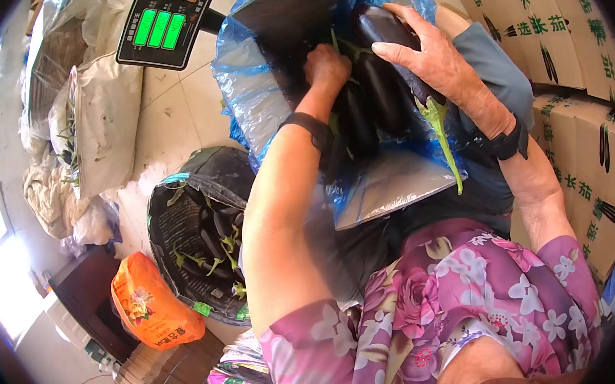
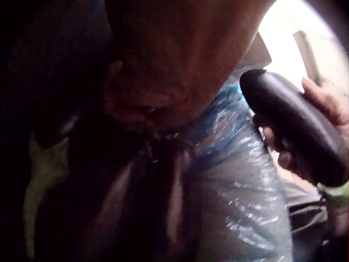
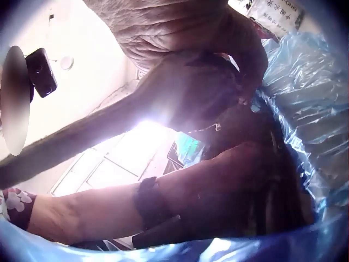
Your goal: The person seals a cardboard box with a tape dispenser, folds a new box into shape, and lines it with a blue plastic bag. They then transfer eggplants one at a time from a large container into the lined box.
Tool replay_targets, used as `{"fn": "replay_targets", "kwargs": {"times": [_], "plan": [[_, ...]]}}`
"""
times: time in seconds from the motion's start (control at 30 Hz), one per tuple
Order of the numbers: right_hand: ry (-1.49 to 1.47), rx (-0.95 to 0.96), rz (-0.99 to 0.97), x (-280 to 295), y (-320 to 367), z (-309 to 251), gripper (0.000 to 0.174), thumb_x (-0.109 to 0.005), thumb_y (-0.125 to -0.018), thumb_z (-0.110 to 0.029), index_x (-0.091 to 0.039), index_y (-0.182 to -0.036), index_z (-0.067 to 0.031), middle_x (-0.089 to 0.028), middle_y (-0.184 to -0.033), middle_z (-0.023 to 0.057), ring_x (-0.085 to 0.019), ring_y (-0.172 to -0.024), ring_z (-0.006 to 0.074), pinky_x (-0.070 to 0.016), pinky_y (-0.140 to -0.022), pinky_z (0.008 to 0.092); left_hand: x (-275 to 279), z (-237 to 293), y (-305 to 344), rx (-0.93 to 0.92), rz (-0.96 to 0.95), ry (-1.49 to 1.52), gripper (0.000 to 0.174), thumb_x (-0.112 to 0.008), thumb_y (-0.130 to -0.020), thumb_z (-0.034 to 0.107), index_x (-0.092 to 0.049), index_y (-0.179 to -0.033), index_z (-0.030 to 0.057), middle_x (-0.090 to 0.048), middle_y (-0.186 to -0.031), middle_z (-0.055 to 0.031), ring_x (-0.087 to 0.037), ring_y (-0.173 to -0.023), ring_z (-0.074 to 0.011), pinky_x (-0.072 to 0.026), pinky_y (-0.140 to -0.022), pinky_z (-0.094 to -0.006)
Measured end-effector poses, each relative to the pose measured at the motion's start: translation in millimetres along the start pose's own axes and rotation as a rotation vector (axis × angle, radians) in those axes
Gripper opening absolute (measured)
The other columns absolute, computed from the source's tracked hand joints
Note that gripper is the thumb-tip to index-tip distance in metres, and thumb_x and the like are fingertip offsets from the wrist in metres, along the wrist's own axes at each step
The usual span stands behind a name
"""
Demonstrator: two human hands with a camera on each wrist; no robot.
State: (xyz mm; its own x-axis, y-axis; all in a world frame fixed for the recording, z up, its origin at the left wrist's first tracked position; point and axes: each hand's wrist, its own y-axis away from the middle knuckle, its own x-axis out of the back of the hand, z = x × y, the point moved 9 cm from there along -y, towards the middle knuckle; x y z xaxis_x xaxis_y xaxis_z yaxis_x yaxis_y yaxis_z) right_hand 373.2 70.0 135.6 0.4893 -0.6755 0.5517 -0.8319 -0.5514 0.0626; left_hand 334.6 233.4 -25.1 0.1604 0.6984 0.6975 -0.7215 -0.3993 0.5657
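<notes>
My right hand holds a glossy dark purple eggplant, its green stem hanging toward my lap. In the left wrist view that eggplant shows its rounded end upward, fingers wrapped round it. My left hand is down inside a box lined with a blue plastic bag. Its curled fingers pinch the stem end of an eggplant, partly hidden in shadow. Several more eggplants lie side by side in the bag beside the left hand.
A scale display with green digits stands beyond the box. At left are a black basket of eggplants, an orange bag and flattened cardboard. Printed cartons are stacked at right. A cardboard flap faces my lap.
</notes>
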Motion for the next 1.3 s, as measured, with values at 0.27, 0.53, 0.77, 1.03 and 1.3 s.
{"fn": "replay_targets", "kwargs": {"times": [0.27, 0.53, 0.77, 1.03, 1.3], "plan": [[0.067, -0.016, -0.026, -7, 0, -12, 0.076, -0.070, -0.083, -0.045, -0.044, -0.138, 0.0009, -0.059, -0.126, 0.0266, -0.057, -0.118, 0.0375, -0.0431, -0.102, 0.0392, 10, -4, -9, 0.052, 0.049, 0.019, 0.031, -0.067, -0.082, 0.017, -0.068, -0.110, 0.0018, -0.065, -0.118, -0.0219, -0.061, -0.114, -0.0366, -0.0518, -0.095, -0.0425], [0.168, 0.000, -0.014, -20, -21, 1, 0.079, -0.065, -0.085, -0.047, -0.040, -0.140, 0.0033, -0.050, -0.135, 0.0295, -0.050, -0.126, 0.0406, -0.0389, -0.106, 0.0423, 41, 17, -12, -0.138, 0.186, 0.049, 0.027, -0.066, -0.085, 0.017, -0.069, -0.107, 0.0023, -0.065, -0.117, -0.0232, -0.062, -0.112, -0.0377, -0.0528, -0.092, -0.0422], [0.335, 0.027, 0.076, -42, -42, 6, 0.072, -0.060, -0.091, -0.036, -0.032, -0.144, 0.0030, -0.047, -0.134, 0.0313, -0.044, -0.126, 0.0459, -0.0372, -0.106, 0.0456, 8, 47, 64, -0.472, -0.565, 0.485, 0.030, -0.061, -0.089, 0.018, -0.063, -0.113, 0.0013, -0.068, -0.109, -0.0159, -0.068, -0.097, -0.0278, -0.0540, -0.084, -0.0362], [0.357, 0.153, 0.176, -53, -26, 10, 0.066, -0.064, -0.085, -0.015, -0.034, -0.142, 0.0009, -0.047, -0.126, 0.0269, -0.045, -0.116, 0.0427, -0.0374, -0.103, 0.0481, -24, 44, 93, -0.262, -0.448, 1.038, 0.034, -0.065, -0.087, 0.018, -0.054, -0.115, 0.0026, -0.065, -0.097, -0.0047, -0.062, -0.088, -0.0130, -0.0493, -0.075, -0.0291], [0.592, 0.475, 0.069, -25, -3, -24, 0.046, -0.063, -0.082, -0.011, -0.054, -0.126, 0.0014, -0.051, -0.130, 0.0208, -0.046, -0.119, 0.0378, -0.0387, -0.100, 0.0457, -32, 41, 56, -0.219, -0.211, 0.618, 0.040, -0.074, -0.077, 0.023, -0.058, -0.101, -0.0046, -0.068, -0.082, -0.0135, -0.068, -0.070, -0.0178, -0.0544, -0.063, -0.0308]]}}
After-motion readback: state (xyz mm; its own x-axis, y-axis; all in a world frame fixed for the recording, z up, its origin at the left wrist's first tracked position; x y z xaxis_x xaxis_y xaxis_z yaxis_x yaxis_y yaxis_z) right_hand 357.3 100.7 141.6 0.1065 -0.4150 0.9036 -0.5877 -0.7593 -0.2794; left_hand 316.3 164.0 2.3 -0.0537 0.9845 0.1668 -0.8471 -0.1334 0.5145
